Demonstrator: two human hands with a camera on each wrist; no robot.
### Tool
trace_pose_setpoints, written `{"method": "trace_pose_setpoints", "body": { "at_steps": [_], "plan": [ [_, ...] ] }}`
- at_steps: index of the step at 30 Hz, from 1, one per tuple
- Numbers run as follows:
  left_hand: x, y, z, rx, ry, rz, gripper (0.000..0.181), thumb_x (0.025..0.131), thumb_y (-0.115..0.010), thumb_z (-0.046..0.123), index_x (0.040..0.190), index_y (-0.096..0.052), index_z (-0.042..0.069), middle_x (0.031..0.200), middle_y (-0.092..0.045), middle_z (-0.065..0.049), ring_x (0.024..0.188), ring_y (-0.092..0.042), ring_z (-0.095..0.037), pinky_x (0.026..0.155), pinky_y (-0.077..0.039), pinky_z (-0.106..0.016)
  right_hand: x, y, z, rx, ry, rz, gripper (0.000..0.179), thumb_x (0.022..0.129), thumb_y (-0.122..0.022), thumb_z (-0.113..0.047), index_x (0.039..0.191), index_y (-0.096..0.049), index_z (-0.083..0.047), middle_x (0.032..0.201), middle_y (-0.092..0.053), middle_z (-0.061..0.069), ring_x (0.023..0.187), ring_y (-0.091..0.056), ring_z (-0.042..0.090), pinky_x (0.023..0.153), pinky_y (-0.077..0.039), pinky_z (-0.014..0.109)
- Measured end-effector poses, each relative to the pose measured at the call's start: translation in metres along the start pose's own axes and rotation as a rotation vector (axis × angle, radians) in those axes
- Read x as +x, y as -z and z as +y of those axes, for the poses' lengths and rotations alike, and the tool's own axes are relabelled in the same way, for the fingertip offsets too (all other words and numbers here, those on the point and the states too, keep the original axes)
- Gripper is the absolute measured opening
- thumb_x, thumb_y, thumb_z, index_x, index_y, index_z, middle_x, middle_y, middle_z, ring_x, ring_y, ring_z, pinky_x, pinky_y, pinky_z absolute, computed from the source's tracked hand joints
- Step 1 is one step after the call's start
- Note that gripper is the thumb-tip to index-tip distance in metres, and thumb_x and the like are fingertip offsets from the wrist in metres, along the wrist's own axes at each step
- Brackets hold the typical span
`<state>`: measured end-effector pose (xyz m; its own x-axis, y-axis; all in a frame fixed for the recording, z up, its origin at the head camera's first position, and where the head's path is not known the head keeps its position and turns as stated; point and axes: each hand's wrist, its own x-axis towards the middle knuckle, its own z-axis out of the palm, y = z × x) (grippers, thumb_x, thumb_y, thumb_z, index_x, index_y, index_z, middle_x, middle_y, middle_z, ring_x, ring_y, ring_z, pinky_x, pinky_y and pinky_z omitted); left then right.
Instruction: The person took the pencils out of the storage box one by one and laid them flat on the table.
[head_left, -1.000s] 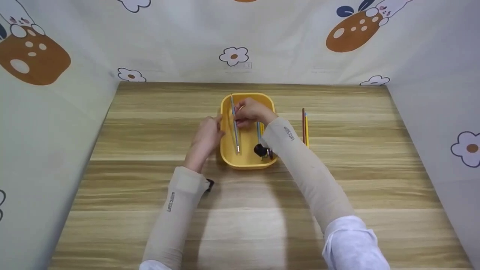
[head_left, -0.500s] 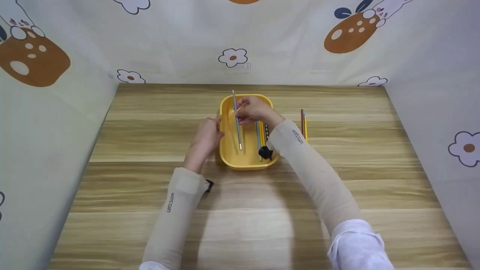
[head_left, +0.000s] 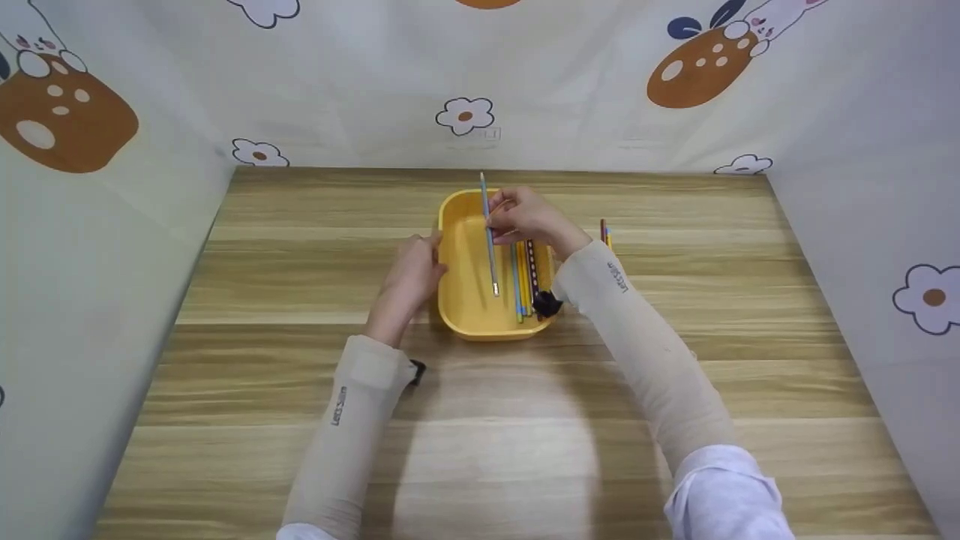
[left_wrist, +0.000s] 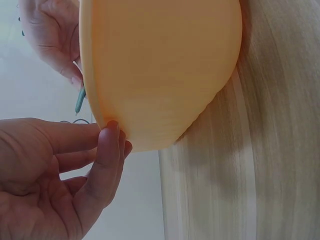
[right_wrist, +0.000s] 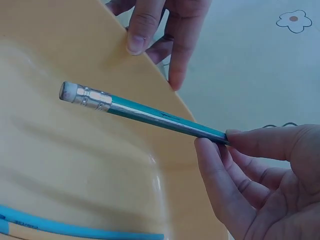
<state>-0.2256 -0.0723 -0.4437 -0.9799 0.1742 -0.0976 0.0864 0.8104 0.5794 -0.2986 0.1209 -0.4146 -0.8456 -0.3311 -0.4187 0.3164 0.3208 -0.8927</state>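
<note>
Step in hand, as judged: handling a pencil (right_wrist: 165,120) above the yellow tray (head_left: 472,304). Right hand (head_left: 525,216) pinches it over the tray's far half; left hand (head_left: 415,266) pinches the tray's left rim. Next move calls for a steady pinch, clearing the rim. Pencil: teal, silvery ferrule, whitish eraser.

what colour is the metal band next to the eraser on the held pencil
The metal band is silver, seen best in the right wrist view.
</note>
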Motion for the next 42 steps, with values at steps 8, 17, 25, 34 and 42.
{"method": "trace_pose_setpoints", "body": {
  "at_steps": [8, 17, 25, 34, 42],
  "plan": [
    [-0.001, 0.001, 0.0, -0.008, 0.002, -0.016, 0.056, 0.088, -0.062, 0.004, 0.141, -0.042, 0.001, 0.102, -0.058, -0.018, 0.094, -0.054, -0.027, 0.082, -0.05, -0.037, -0.008, 0.014, 0.003, 0.011, 0.001, 0.03, 0.019, 0.089, -0.059, 0.0, 0.106, -0.051, -0.002, 0.087, -0.058, 0.009, 0.072, -0.062, 0.016, 0.065, -0.058, 0.027],
    [0.0, 0.001, -0.001, 0.001, 0.013, -0.009, 0.053, 0.088, -0.062, 0.005, 0.138, -0.046, 0.003, 0.101, -0.058, -0.018, 0.095, -0.054, -0.028, 0.084, -0.049, -0.04, -0.017, 0.03, 0.011, 0.028, 0.02, 0.035, 0.017, 0.089, -0.059, 0.001, 0.104, -0.051, -0.002, 0.085, -0.061, 0.01, 0.066, -0.063, 0.015, 0.063, -0.058, 0.026],
    [0.001, 0.0, -0.002, -0.005, 0.015, -0.012, 0.052, 0.088, -0.062, 0.005, 0.137, -0.047, 0.004, 0.098, -0.057, -0.016, 0.094, -0.053, -0.028, 0.082, -0.049, -0.04, -0.025, 0.043, 0.016, 0.063, 0.025, 0.043, 0.016, 0.089, -0.059, 0.002, 0.103, -0.051, -0.001, 0.081, -0.063, 0.008, 0.063, -0.063, 0.014, 0.059, -0.057, 0.026],
    [0.0, 0.001, -0.001, -0.006, 0.002, -0.018, 0.049, 0.088, -0.061, 0.006, 0.136, -0.048, 0.003, 0.101, -0.057, -0.017, 0.099, -0.053, -0.029, 0.086, -0.048, -0.041, -0.034, 0.058, 0.021, 0.091, 0.022, 0.079, 0.02, 0.089, -0.06, 0.001, 0.106, -0.05, -0.001, 0.085, -0.063, 0.008, 0.068, -0.064, 0.015, 0.065, -0.058, 0.028],
    [-0.001, 0.001, -0.001, 0.012, 0.004, -0.032, 0.056, 0.089, -0.061, 0.006, 0.141, -0.041, 0.002, 0.106, -0.057, -0.019, 0.104, -0.053, -0.03, 0.089, -0.048, -0.04, -0.041, 0.075, 0.027, 0.107, 0.028, 0.104, 0.02, 0.089, -0.061, -0.002, 0.106, -0.05, -0.002, 0.083, -0.065, 0.005, 0.069, -0.065, 0.015, 0.07, -0.058, 0.031]
  ]
}}
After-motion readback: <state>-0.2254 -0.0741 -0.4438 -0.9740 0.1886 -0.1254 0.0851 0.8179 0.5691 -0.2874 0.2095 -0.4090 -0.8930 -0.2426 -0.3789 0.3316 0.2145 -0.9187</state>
